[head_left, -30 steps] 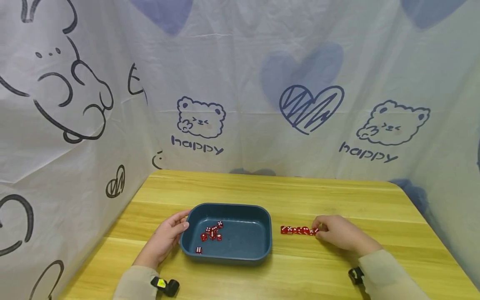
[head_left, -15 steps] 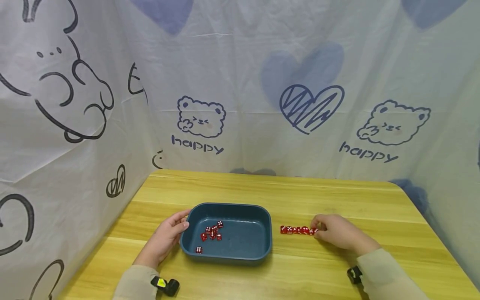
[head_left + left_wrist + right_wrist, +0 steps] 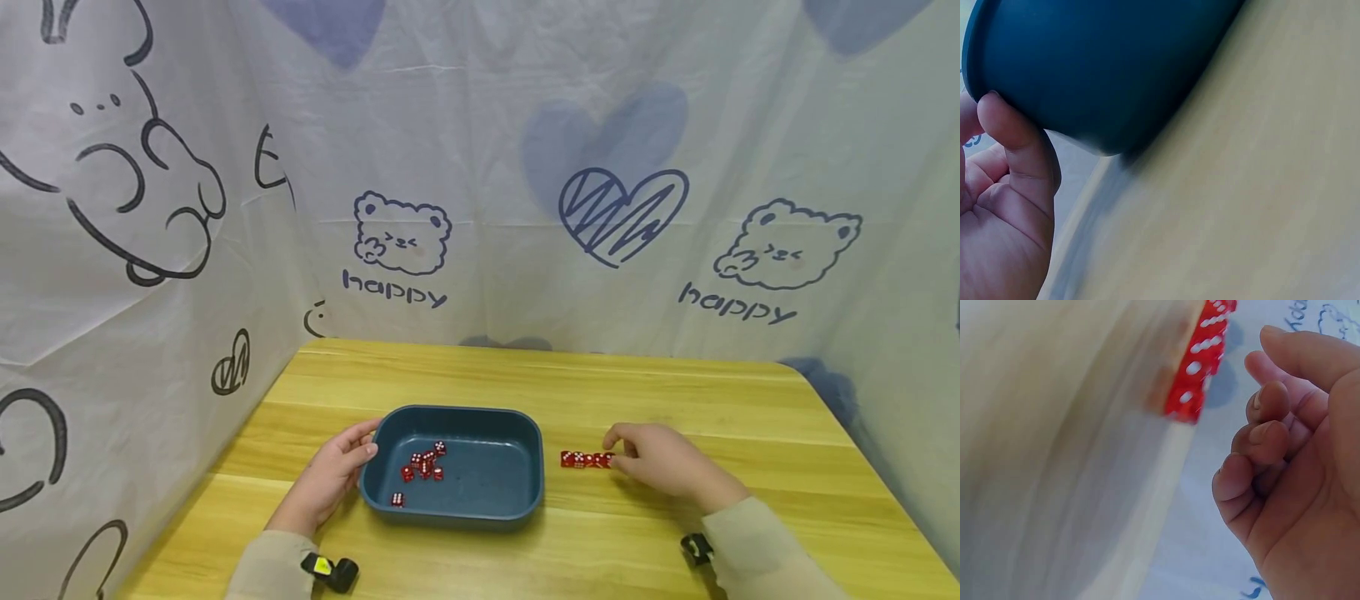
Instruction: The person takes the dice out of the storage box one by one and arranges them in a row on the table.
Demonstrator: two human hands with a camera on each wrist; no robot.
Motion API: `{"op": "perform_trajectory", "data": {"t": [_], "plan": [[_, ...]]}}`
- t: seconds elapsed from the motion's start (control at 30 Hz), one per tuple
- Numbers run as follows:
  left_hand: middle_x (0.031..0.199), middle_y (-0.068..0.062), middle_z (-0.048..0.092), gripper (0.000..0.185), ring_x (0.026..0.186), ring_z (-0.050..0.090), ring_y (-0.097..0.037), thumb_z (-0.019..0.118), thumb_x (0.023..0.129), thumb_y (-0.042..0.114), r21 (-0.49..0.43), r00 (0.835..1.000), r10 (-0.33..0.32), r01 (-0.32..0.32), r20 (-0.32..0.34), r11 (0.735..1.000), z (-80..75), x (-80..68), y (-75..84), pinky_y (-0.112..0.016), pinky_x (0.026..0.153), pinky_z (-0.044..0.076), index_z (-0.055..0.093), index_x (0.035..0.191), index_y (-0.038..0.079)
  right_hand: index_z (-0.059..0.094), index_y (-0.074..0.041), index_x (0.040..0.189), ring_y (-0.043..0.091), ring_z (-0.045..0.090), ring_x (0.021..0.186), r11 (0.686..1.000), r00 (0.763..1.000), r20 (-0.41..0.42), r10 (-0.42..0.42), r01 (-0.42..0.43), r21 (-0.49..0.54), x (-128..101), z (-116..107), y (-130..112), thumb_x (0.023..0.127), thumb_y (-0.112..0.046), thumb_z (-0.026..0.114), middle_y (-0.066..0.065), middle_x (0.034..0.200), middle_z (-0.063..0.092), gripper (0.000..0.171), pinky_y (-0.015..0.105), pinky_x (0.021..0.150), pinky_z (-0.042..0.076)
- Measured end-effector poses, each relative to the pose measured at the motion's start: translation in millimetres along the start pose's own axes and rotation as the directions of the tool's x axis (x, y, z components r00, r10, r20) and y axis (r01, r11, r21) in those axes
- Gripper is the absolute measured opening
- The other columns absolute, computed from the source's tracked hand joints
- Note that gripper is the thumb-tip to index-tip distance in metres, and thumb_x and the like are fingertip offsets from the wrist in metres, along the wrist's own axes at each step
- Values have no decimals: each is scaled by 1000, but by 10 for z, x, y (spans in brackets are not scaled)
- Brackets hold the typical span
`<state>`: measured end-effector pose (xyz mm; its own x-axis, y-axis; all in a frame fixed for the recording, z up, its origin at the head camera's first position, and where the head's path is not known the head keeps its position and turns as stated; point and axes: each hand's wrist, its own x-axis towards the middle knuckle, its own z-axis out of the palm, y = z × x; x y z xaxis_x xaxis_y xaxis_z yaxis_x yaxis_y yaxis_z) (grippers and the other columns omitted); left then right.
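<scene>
A dark blue tray point(image 3: 457, 412) sits on the wooden table point(image 3: 675, 392) with several red dice point(image 3: 423, 467) lying in its left half. My left hand point(image 3: 360, 442) rests against the tray's left wall. In the left wrist view the thumb point(image 3: 1019, 134) lies flat on the tray's outer wall point(image 3: 1104, 69). To the right of the tray, a short row of red dice point(image 3: 585, 459) lies on the table. My right hand point(image 3: 615, 450) covers the row's right end. In the right wrist view its fingers point(image 3: 1266, 434) are loosely curled beside the row of dice point(image 3: 1200, 369), holding nothing.
A white cloth printed with bears point(image 3: 401, 237) and hearts point(image 3: 618, 212) walls in the table at the back and on both sides. Black wrist devices sit on the left sleeve point(image 3: 330, 571) and the right sleeve point(image 3: 696, 547). Bare wood lies behind the tray.
My right hand has slid left along the row of dice, so fewer dice show. The left hand and the tray have stayed put.
</scene>
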<state>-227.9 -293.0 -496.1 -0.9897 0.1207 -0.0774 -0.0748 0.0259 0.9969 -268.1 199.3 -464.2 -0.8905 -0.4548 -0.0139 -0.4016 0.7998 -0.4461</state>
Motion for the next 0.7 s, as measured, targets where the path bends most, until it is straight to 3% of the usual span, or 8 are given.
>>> {"op": "perform_trajectory", "data": {"t": [0.7], "plan": [[105,-14,51,51,75,54,-14,58,103,11,8,1000,14,-14,4,1000,17,-17,23,-22,60,48,42,150,-4,71,-21,110,5,46,58,985,985,-14,-172,172,-3,116,36,-629,95,-23,70,-12,68,50,15,28,57,43]]}}
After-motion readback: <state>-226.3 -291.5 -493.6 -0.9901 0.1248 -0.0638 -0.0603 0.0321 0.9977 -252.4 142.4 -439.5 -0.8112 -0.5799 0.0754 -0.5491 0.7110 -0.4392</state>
